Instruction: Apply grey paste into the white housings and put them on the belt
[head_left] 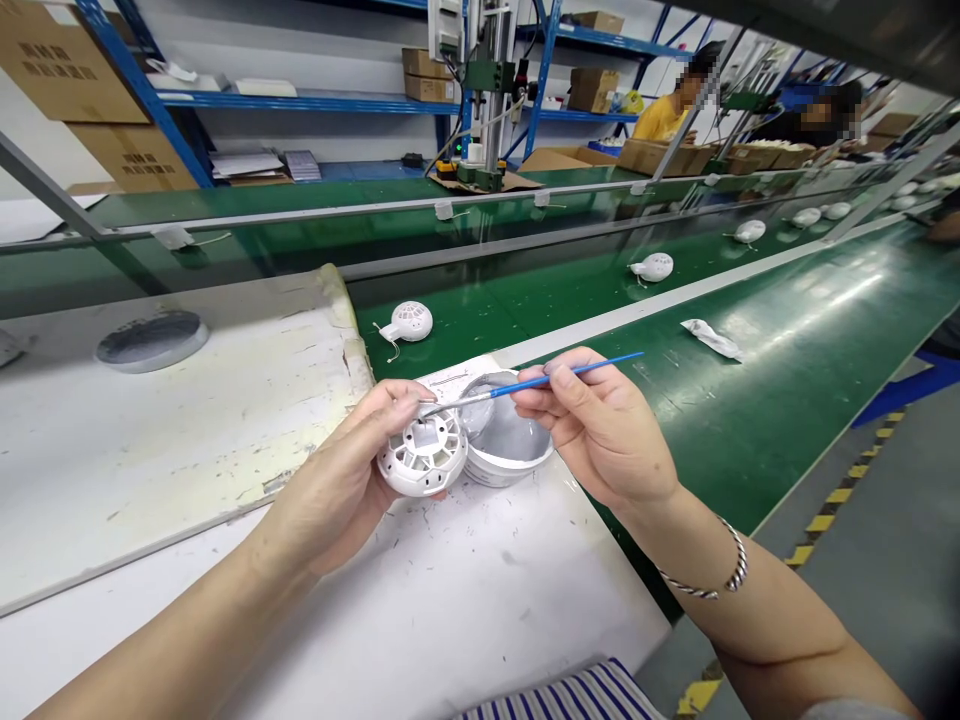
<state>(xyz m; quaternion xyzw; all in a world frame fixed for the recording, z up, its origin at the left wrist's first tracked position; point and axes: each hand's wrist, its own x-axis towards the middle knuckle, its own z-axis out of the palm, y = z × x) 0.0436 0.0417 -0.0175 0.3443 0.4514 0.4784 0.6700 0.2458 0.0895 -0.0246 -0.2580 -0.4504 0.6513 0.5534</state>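
My left hand [367, 450] grips a round white plastic housing [424, 480] with vent slots and a square recess, its slotted face turned up. Between the thumb and fingers of my right hand [592, 410] is a thin blue-handled paintbrush [525, 384]. The brush tip touches or nearly touches the housing close to my left thumb; which of the two I cannot tell. Just behind and right of the housing stands a white tub [506, 470], grey inside, with a clear cup-like thing in it. The brush passes above this tub.
Several white housings, one nearby [411, 321], lie along the green conveyor [510, 300]. On the white board [247, 400] at left rests a shallow grey dish [152, 342]. A small white packet [711, 340] lies on the green surface at right. Two people sit farther along the line.
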